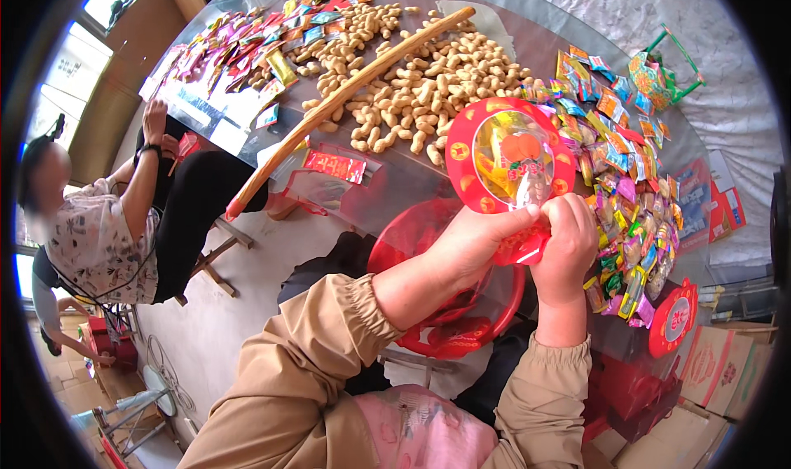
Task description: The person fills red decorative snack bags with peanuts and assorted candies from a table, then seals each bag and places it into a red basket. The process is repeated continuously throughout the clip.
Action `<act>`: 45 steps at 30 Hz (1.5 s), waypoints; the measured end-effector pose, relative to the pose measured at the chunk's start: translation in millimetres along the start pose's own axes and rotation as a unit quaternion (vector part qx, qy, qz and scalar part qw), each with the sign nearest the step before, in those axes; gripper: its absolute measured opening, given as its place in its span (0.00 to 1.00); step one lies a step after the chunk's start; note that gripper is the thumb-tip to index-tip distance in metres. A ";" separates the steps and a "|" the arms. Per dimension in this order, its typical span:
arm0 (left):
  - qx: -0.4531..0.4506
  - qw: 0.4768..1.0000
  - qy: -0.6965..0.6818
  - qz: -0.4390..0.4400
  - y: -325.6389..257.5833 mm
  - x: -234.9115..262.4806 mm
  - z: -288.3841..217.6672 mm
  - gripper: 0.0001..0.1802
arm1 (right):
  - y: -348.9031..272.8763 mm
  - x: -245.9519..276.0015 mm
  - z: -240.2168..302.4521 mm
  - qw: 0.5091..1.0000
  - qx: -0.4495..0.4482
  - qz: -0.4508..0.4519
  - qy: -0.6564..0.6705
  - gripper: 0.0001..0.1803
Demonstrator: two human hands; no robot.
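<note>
Over my lap I hold up a red round candy bag with gold coin patterns and a see-through window, yellow-wrapped pieces showing inside. The thumb and fingers of my left hand close on its lower left edge. My right hand pinches the lower right edge, fingers curled. Below my wrists is a red plastic basin with more red bags in it. Just beyond the held bag lies a heap of unshelled peanuts, and wrapped sweets are piled to its right.
A long wooden stick lies slantwise across the peanuts. Small colourful packets cover the far left. A green-handled basket stands far right, near another round red bag. Cardboard boxes sit lower right. A seated person works at left.
</note>
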State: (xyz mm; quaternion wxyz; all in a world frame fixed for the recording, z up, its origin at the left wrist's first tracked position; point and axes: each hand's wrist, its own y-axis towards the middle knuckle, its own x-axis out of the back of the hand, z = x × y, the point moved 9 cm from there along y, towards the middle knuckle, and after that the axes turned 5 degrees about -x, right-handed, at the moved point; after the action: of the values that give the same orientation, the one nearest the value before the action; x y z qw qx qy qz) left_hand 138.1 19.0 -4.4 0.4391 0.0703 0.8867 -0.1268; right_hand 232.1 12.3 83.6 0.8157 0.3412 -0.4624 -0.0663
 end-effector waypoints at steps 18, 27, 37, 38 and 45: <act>0.000 0.995 -0.024 -0.097 5.5 22.5 -22.4 0.20 | 6.0 3.0 -5.1 0.998 0.034 0.011 0.051 0.13; -0.014 0.993 -0.045 -0.109 9.8 16.2 -30.0 0.21 | -20.7 -30.3 -69.8 0.771 -0.290 0.054 0.564 0.29; -0.055 0.994 -0.001 -0.092 13.5 18.6 -23.1 0.20 | -27.7 -45.7 -53.7 0.765 -0.363 0.067 0.527 0.21; -0.058 0.994 -0.002 -0.093 14.0 19.7 -22.8 0.20 | -27.5 -45.8 -52.8 0.765 -0.359 0.066 0.530 0.20; -0.072 0.995 -0.004 -0.071 12.4 15.2 -26.8 0.22 | -28.6 -43.6 -58.1 0.763 -0.357 0.029 0.538 0.15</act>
State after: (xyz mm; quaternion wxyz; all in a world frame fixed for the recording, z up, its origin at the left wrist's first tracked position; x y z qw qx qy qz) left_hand 111.4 38.8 -2.9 0.4362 -0.0250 0.8946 -0.0935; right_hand 260.0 37.9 15.2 0.9949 -0.0089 0.1001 -0.0081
